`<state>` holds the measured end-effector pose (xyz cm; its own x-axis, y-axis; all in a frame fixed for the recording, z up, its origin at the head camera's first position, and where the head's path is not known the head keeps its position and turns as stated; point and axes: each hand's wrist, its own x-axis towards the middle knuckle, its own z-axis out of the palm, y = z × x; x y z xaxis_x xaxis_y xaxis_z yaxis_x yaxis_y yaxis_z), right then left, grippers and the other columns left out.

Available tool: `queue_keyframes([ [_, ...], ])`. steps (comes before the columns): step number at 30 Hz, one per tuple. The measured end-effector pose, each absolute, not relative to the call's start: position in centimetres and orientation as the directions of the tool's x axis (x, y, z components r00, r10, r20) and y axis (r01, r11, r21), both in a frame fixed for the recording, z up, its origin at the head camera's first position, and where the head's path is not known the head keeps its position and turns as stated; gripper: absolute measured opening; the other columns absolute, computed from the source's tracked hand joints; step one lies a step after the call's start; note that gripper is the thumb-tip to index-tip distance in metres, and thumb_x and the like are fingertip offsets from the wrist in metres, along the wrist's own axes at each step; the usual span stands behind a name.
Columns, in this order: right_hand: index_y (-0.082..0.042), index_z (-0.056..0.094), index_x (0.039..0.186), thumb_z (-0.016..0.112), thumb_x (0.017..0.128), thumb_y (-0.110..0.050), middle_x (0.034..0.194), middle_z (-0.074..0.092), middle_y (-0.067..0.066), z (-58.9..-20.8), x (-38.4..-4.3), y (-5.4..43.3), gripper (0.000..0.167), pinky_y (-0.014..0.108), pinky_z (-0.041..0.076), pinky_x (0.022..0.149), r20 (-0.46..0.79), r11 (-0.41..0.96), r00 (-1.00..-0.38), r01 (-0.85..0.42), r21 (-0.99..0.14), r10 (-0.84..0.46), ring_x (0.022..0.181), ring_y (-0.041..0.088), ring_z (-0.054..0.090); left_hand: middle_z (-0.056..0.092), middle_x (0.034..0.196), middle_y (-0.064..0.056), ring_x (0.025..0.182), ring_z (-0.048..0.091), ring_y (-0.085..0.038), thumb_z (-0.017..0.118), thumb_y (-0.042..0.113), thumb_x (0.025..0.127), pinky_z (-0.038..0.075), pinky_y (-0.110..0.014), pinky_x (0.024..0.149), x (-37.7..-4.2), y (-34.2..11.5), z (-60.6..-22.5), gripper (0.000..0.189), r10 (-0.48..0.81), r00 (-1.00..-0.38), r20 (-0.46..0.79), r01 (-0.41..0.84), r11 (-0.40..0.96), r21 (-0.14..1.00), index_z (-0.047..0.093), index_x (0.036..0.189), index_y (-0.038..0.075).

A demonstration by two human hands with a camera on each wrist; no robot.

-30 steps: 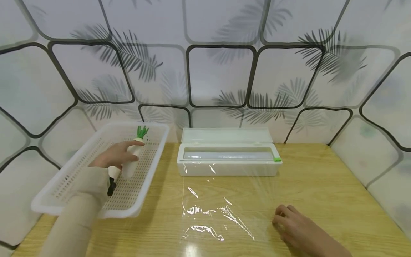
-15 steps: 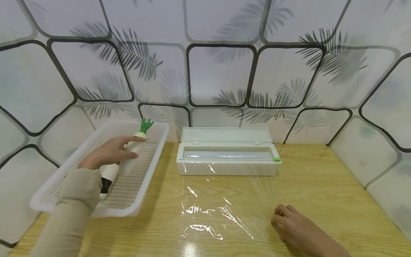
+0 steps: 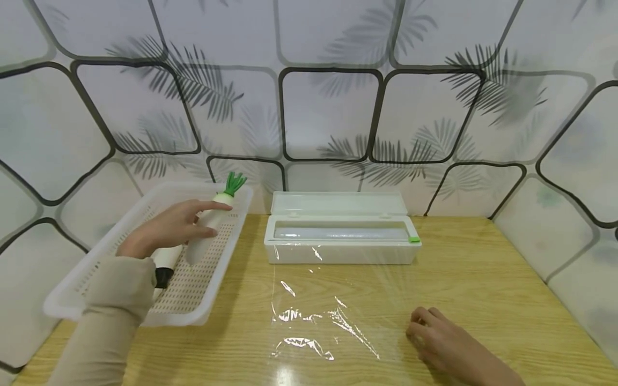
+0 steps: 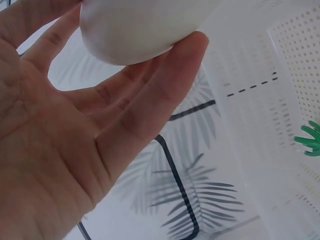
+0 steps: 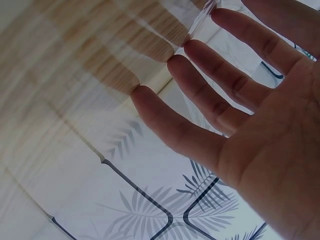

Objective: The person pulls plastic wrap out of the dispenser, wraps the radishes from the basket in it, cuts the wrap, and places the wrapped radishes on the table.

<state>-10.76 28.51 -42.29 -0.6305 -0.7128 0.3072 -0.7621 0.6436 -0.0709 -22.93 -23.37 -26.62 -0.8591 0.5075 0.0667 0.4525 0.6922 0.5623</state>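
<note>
My left hand [image 3: 174,225] grips a white radish [image 3: 211,219] with a green leafy top, above the white slotted basket [image 3: 221,257]. In the left wrist view its rounded pale end [image 4: 135,30] sits between thumb and fingers. My right hand [image 3: 441,343] rests on the table at the right edge of a sheet of clear cling film [image 3: 309,316]. The right wrist view has its fingertips [image 5: 142,92] touching the film-covered surface, fingers fairly straight. The film runs from a roll [image 3: 343,233] in a white dispenser box [image 3: 343,254] whose lid stands raised.
A white thing with a black band [image 3: 164,277] shows beside the left sleeve, partly hidden. Another green leafy tip [image 4: 310,140] appears inside the basket. The patterned wall [image 3: 333,112] rises behind the wooden table [image 3: 473,268]; a green slider [image 3: 414,239] sits on the dispenser's right end.
My left hand has tilted the radish, its green top moving right and slightly up toward the basket's rim. The right hand stays in place on the table.
</note>
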Motion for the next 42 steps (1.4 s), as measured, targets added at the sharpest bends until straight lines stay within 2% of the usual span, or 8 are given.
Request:
queue_keyframes([
  [3,-0.018,0.065,0.095,0.093,0.061,-0.004,0.103,0.054,-0.001,-42.3,-10.8,28.5,0.047,0.025,0.052,0.063,0.301,0.642,-0.629,-0.763,-0.067,-0.716,0.087,0.014,0.052,0.06,0.131,-0.023,0.087,0.052,-0.02,0.074,0.007,0.09,0.047,-0.035,0.073,-22.7,-22.7,-26.4,0.052,0.521,-0.848,0.097,0.489,0.697,0.525,0.059,0.139,0.004],
  [9,-0.017,0.065,0.096,0.094,0.06,-0.004,0.104,0.055,0.0,-42.3,-10.9,28.7,0.048,0.024,0.053,0.064,0.3,0.63,-0.62,-0.773,-0.078,-0.724,0.087,0.015,0.052,0.062,0.123,-0.015,0.084,0.048,-0.021,0.074,0.008,0.089,0.045,-0.036,0.071,-22.1,-21.5,-26.0,0.052,0.536,-0.836,0.119,0.511,0.679,0.528,0.061,0.139,0.008],
  [15,-0.017,0.065,0.095,0.094,0.061,-0.004,0.103,0.055,0.0,-42.2,-10.9,28.7,0.047,0.024,0.053,0.064,0.298,0.629,-0.619,-0.774,-0.073,-0.727,0.087,0.015,0.052,0.06,0.132,-0.019,0.094,0.052,-0.024,0.073,0.007,0.09,0.046,-0.041,0.079,-21.6,-20.5,-26.0,0.051,0.559,-0.818,0.137,0.539,0.661,0.523,0.061,0.139,0.007],
  [24,-0.018,0.065,0.096,0.093,0.062,-0.004,0.104,0.055,0.0,-42.3,-11.0,28.6,0.046,0.024,0.052,0.063,0.315,0.633,-0.618,-0.771,-0.067,-0.72,0.088,0.015,0.051,0.059,0.13,-0.018,0.1,0.053,-0.026,0.073,0.008,0.091,0.047,-0.045,0.082,-20.7,-18.8,-26.0,0.05,0.599,-0.789,0.14,0.569,0.624,0.535,0.061,0.14,0.01],
  [31,-0.017,0.066,0.095,0.092,0.064,-0.004,0.103,0.055,0.0,-42.3,-11.0,28.5,0.043,0.024,0.052,0.064,0.3,0.635,-0.621,-0.77,-0.059,-0.724,0.087,0.015,0.052,0.062,0.122,-0.014,0.092,0.051,-0.021,0.074,0.005,0.09,0.046,-0.04,0.077,-20.5,-17.5,-25.9,0.05,0.642,-0.749,0.161,0.625,0.607,0.491,0.062,0.139,0.01],
  [37,-0.017,0.065,0.094,0.092,0.063,-0.003,0.102,0.055,0.0,-42.3,-11.0,28.6,0.043,0.024,0.052,0.063,0.309,0.629,-0.613,-0.775,-0.056,-0.727,0.086,0.015,0.052,0.058,0.134,-0.017,0.107,0.055,-0.026,0.073,0.006,0.092,0.049,-0.049,0.089,-20.3,-16.1,-26.0,0.049,0.665,-0.734,0.137,0.628,0.588,0.51,0.062,0.14,0.011],
  [39,-0.017,0.065,0.094,0.092,0.063,-0.004,0.102,0.055,0.0,-42.3,-11.0,28.6,0.044,0.024,0.052,0.063,0.318,0.625,-0.607,-0.779,-0.053,-0.728,0.087,0.015,0.052,0.056,0.136,-0.017,0.104,0.056,-0.025,0.072,0.006,0.093,0.049,-0.05,0.09,-20.3,-15.6,-26.1,0.048,0.67,-0.732,0.119,0.621,0.586,0.521,0.062,0.14,0.011],
  [42,-0.017,0.065,0.093,0.091,0.063,-0.004,0.101,0.055,0.0,-42.3,-11.0,28.6,0.042,0.024,0.052,0.064,0.319,0.624,-0.603,-0.78,-0.044,-0.731,0.086,0.015,0.052,0.057,0.132,-0.015,0.088,0.054,-0.02,0.072,0.006,0.092,0.049,-0.044,0.085,-20.3,-14.8,-26.5,0.048,0.685,-0.72,0.114,0.63,0.576,0.52,0.062,0.139,0.012],
])
